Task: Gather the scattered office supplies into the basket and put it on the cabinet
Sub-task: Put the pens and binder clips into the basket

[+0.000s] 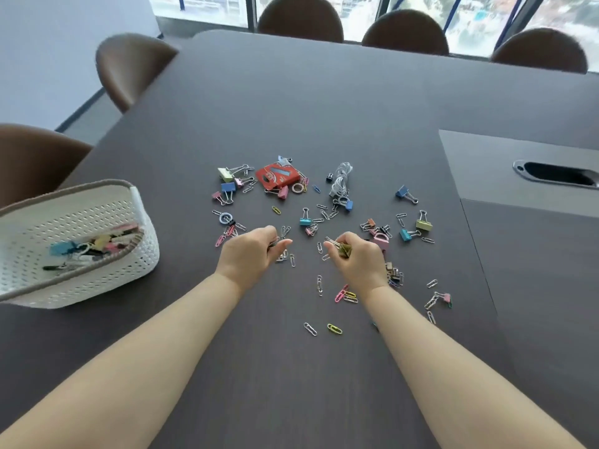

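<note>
Coloured binder clips and paper clips lie scattered over the dark table (291,108). Among them are a red packet (277,176) and a coiled white cable (341,178). A white perforated basket (97,273) stands at the left with several clips inside. My left hand (251,254) is curled around a few small clips just above the table. My right hand (353,259) grips an olive binder clip (344,249) together with some paper clips. Loose paper clips (319,285) lie between and below both hands.
Brown chairs (129,66) surround the table at the left and far side. A grey panel with a cable slot (557,178) sits at the right. Windows run along the far wall.
</note>
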`<state>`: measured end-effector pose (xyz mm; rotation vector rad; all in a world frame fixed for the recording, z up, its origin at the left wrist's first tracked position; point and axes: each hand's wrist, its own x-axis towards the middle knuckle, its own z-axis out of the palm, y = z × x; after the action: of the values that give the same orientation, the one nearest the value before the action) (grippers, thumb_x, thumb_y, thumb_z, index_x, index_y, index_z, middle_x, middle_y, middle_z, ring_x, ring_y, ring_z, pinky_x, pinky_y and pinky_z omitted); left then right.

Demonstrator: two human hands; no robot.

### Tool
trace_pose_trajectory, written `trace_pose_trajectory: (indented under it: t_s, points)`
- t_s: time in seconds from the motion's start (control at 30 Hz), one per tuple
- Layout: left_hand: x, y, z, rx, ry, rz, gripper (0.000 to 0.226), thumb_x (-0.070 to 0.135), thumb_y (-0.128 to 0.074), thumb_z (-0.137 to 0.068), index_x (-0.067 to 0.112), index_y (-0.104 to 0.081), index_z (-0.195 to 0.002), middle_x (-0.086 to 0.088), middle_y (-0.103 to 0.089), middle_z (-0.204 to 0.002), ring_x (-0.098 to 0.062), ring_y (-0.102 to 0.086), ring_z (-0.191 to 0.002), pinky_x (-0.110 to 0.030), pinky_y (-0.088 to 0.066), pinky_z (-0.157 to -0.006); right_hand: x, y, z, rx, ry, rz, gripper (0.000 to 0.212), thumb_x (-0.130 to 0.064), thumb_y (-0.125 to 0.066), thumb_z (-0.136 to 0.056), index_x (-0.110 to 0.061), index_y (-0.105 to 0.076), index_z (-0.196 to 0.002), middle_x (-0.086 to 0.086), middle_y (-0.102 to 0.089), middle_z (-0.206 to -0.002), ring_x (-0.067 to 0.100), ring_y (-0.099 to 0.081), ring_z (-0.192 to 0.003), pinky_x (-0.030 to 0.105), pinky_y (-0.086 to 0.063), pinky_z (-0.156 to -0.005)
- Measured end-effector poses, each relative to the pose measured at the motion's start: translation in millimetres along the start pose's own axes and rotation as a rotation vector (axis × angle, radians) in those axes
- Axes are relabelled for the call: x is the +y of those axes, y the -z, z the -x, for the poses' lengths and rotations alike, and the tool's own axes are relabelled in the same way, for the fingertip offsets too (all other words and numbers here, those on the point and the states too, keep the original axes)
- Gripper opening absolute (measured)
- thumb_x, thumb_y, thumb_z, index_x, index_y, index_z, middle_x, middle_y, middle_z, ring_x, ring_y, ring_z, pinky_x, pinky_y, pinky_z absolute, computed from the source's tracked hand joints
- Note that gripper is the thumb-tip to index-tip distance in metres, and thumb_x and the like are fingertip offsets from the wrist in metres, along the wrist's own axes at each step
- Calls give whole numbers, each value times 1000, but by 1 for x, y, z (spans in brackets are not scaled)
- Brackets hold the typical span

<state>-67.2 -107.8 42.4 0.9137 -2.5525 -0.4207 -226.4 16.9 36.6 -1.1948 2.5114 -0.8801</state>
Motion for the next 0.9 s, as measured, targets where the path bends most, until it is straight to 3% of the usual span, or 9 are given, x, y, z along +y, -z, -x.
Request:
trace_pose_trajectory:
  t_s: [0.13, 0.23, 0.4, 0.67, 0.8, 0.9]
  points:
    - [-56, 84, 0, 134, -33, -62, 46, 48, -42, -85, 8, -50, -61, -8, -59, -54, -29, -55, -44, -22, -30, -47, -102, -19, -13, 27, 82, -110, 32, -39, -61, -86, -7, -65, -90, 12, -70, -81, 26, -57, -73, 27, -38, -66]
    - [-104, 136, 3, 181, 23, -111, 43, 43, -44, -92, 6, -53, -71, -13, -62, -65, -33, -58, -57, -27, -32, -51, -176, -40, -17, 13, 178, -152, 33, -39, -59, -87, -7, -65, -93, 8, -68, -80, 20, -52, -71, 26, -37, -65]
    - [-185, 177, 28, 153, 171, -142, 35, 38, -39, -95, 11, -51, -78, -7, -59, -75, -32, -57, -72, -28, -30, -56, -262, -91, -17, -62, 279, -180, 30, -39, -59, -87, -9, -61, -89, 9, -66, -81, 23, -51, -70, 28, -38, -63]
    - [-259, 190, 49, -93, 233, -118, 34, 35, -37, -97, 13, -64, -103, -5, -57, -104, -22, -50, -100, -36, -42, -81, -323, -153, -18, -174, 354, -102, 27, -40, -55, -90, -13, -58, -95, 5, -68, -88, 24, -58, -76, 32, -46, -65]
    - [-273, 195, 52, -71, 188, -107, 33, 34, -41, -96, 14, -65, -105, -3, -58, -105, -21, -50, -101, -37, -43, -90, -335, -170, -24, -205, 356, -32, 31, -41, -50, -92, -13, -52, -104, 5, -65, -99, 26, -59, -85, 33, -46, -68]
    - [-278, 196, 56, -18, 154, -137, 24, 28, -48, -93, 15, -65, -103, -4, -59, -104, -22, -52, -99, -37, -43, -88, -340, -181, -26, -214, 326, -3, 34, -41, -48, -92, -14, -44, -113, 5, -63, -102, 25, -58, -89, 32, -43, -70]
